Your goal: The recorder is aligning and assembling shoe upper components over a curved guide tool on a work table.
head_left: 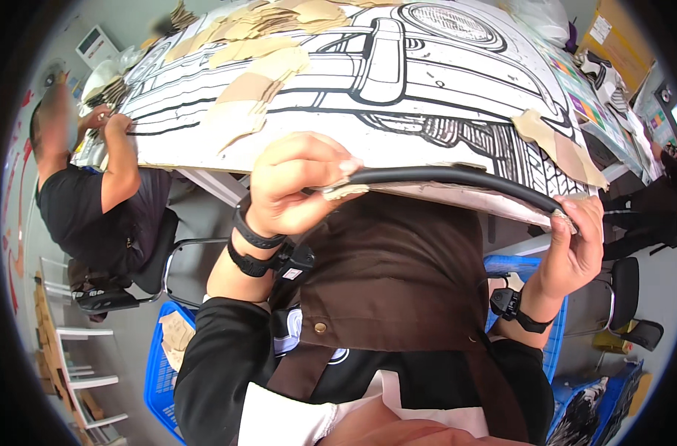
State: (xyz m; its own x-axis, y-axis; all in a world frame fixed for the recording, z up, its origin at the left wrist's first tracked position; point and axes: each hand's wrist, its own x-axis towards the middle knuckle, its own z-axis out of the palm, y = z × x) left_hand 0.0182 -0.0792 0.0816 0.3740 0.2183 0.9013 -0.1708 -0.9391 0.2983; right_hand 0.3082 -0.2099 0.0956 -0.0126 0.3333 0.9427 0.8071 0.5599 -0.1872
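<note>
A long, curved black strip, rounded like a tube or a padded edge, spans between my two hands above my lap, bowed upward in the middle. My left hand pinches its left end, where a small ragged tan scrap shows beneath the fingers. At the other end, the fingers of my right hand close on the strip's tip, with another small pale scrap by the fingertips. Pale, board-like material shows along the strip's lower side; how the two join I cannot tell.
A table covered by a white sheet with a black line drawing lies ahead, bearing stacks of tan cut-outs. One cut-out lies near its right edge. Blue baskets flank me. Another person sits at the left.
</note>
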